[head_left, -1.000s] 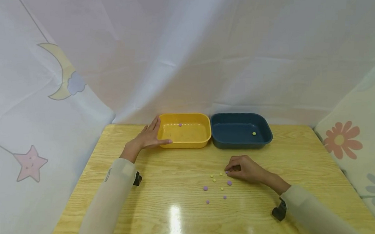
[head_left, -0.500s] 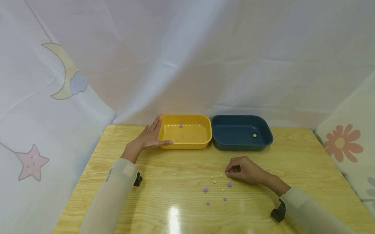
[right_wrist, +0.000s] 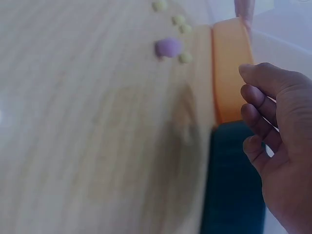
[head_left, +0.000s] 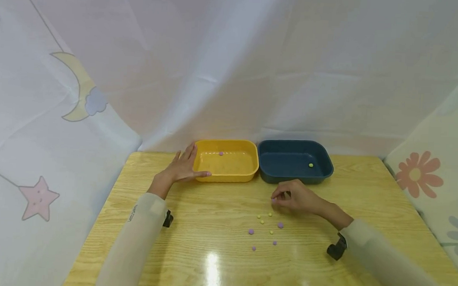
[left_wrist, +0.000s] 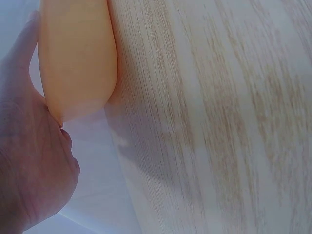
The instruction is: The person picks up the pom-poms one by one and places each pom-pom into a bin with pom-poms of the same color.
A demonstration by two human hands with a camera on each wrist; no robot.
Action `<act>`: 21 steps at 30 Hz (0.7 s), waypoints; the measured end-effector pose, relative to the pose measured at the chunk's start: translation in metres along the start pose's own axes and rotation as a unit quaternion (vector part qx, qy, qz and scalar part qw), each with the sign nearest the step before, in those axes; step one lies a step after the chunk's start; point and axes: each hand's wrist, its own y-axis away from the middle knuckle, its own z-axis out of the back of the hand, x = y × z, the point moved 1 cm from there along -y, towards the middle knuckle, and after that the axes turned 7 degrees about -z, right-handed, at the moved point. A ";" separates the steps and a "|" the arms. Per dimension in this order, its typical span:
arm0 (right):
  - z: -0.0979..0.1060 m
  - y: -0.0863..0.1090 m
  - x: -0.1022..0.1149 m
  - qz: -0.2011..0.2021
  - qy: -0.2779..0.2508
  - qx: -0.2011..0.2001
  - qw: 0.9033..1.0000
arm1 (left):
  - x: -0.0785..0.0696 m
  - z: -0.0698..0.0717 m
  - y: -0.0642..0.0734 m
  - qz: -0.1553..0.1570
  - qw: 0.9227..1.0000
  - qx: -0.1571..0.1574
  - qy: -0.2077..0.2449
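Observation:
My left hand [head_left: 182, 166] rests against the left end of the yellow tray [head_left: 227, 178], fingers straight and spread, thumb along the front rim. Just in front of the dark blue tray [head_left: 293, 180], my right hand [head_left: 298, 196] pinches a small purple ball [head_left: 274, 200] between thumb and fingertips, raised over the table. That ball is hidden in the right wrist view. Several more small balls lie scattered nearer me, among them a larger purple ball [head_left: 281, 225] and a yellow ball [head_left: 271, 232].
Inside the yellow tray lies one purple ball [head_left: 221, 154]; the blue one holds a yellow-green ball [head_left: 311, 165]. Both trays stand side by side at the back edge of the wooden table [head_left: 192, 253], against a pale fabric backdrop [head_left: 232, 74].
My right hand has picked up the small purple ball from the table and moved forward and slightly left with it. The left hand has stayed on the yellow tray.

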 end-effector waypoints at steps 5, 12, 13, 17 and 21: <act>0.009 -0.012 0.004 -0.002 0.007 -0.009 1.000 | -0.001 0.001 0.001 -0.003 1.000 -0.002 -0.002; 0.021 -0.031 0.005 -0.004 0.022 -0.018 1.000 | -0.002 0.002 0.000 -0.002 1.000 -0.003 -0.017; 0.022 -0.034 0.006 -0.002 0.026 -0.019 0.999 | -0.001 0.002 0.000 -0.001 1.000 -0.002 -0.019; 0.029 -0.046 0.012 0.005 0.036 -0.024 0.999 | -0.001 0.001 -0.001 0.000 1.000 0.002 -0.025; 0.035 -0.059 0.016 0.005 0.041 -0.032 0.999 | 0.000 0.001 -0.002 0.004 1.000 0.006 -0.028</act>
